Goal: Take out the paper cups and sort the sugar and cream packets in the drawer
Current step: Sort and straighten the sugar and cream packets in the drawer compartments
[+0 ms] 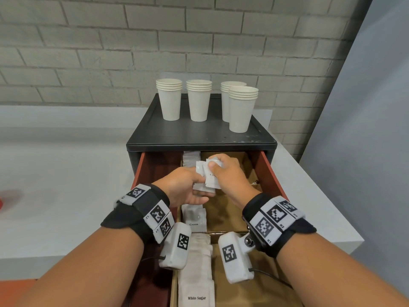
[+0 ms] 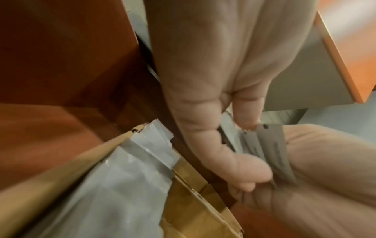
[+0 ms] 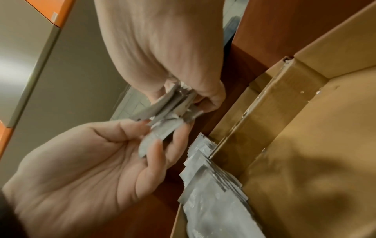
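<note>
Brick wall (image 1: pixel 88 52) stood behind a white counter (image 1: pixel 55 173), with a black cabinet (image 1: pixel 199 138) on it. Four stacks of cups (image 1: pixel 169 99) sat on the cabinet top, so the cup part looked done.

Below the top, the drawer (image 1: pixel 269 171) was pulled out, with a cardboard divider (image 1: pixel 225 209) inside. Cream packets (image 1: pixel 194 216) lay in the divider's narrow left lane. White Sugar packets (image 1: pixel 195 284) lay in the same lane, nearer the person.

Both hands were over the drawer, just in front of the cabinet. Right hand (image 1: pixel 228 173) pinched a fanned bunch of packets (image 1: pixel 209 173) between thumb and curled fingers. Left hand (image 1: pixel 183 189) was palm up under the bunch, its fingers (image 3: pixel 156 149) curled onto the lower edges. It looked like squaring up or handing over.

Risks:
- The bunch was loose and splayed in the right wrist view. A weak pinch during handover could drop packets into the wide right compartment or the wrong lane.
- Only one held packet showed print, partly covered, apparently Cream. Other types couldn't be read, so mis-sorting was possible.
- The lane was narrow. Pushing the bunch in crooked could snag the cardboard or ruffle the filed packets.
</note>
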Motion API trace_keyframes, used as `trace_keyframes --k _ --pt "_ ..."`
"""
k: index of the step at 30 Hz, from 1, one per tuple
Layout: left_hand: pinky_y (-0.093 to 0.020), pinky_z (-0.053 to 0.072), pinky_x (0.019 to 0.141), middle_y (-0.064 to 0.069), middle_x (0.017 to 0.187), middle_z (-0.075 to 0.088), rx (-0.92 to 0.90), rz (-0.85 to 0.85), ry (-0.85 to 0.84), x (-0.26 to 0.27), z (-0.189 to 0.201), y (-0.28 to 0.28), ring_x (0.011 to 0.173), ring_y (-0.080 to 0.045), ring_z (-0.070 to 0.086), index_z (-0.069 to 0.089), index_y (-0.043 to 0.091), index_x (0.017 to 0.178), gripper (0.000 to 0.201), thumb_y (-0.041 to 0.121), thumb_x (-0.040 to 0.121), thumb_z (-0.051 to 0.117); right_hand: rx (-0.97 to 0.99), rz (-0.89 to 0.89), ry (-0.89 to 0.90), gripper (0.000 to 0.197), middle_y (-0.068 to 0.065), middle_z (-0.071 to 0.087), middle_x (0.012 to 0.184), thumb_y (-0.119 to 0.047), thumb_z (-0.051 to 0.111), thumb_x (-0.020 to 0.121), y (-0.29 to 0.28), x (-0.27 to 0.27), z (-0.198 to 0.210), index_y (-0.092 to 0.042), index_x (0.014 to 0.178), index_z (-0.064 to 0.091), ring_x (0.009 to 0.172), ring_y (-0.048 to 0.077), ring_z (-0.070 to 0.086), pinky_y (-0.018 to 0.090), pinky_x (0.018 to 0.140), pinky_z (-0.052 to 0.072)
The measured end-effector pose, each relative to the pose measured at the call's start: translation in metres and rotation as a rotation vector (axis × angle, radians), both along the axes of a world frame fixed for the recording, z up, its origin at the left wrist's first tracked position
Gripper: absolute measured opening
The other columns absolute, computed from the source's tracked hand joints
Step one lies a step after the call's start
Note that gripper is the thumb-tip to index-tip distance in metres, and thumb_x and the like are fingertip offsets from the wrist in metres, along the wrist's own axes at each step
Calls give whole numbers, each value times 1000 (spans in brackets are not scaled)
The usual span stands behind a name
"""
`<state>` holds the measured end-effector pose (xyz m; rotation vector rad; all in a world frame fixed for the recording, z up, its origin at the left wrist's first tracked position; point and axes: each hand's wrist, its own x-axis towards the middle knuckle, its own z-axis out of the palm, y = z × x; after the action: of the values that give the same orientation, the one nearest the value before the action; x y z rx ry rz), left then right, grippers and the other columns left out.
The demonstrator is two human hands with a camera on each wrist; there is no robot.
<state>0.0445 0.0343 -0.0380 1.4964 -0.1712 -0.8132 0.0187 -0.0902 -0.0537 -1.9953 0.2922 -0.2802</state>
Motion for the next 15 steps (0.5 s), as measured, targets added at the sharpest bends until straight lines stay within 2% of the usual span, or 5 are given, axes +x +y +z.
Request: trace_keyframes --k 2,6,8,11,15 --pt "-26 54 58 -12 92 65 -25 -77 39 -1 1 1 78 -22 65 57 13 103 27 4 95 33 -22 10 26 24 6 40 132 -24 42 97 1 0 -1 -19 117 55 117 23 45 38 100 42" --pt "-25 55 54 -14 101 60 -64 -174 102 -1 4 4 81 -25 64 51 13 117 34 6 86 38 2 131 49 34 6 44 135 -26 38 99 10 -8 0 -18 133 41 118 18 46 31 94 41" --pt "-23 54 52 -15 100 60 -15 -160 69 0 4 4 77 -23 66 47 10 123 42 2 82 45 18 170 51 40 4 41 142 -30 35 101 12 -11 0 -20 140 35 126 18 43 34 103 38" --pt "-18 52 45 -16 92 60 41 -63 35 0 2 4 71 -22 65 45 8 122 39 -7 87 39 176 220 76 47 1 33 151 -33 30 102 14 -16 5 -20 146 29 138 18 33 36 114 28" --pt "-17 50 43 -18 94 59 7 74 91 3 4 6 72 -24 61 46 8 117 34 -6 87 37 234 222 124 51 0 34 151 -8 43 96 -1 -13 16 -20 145 34 138 21 34 43 115 29"
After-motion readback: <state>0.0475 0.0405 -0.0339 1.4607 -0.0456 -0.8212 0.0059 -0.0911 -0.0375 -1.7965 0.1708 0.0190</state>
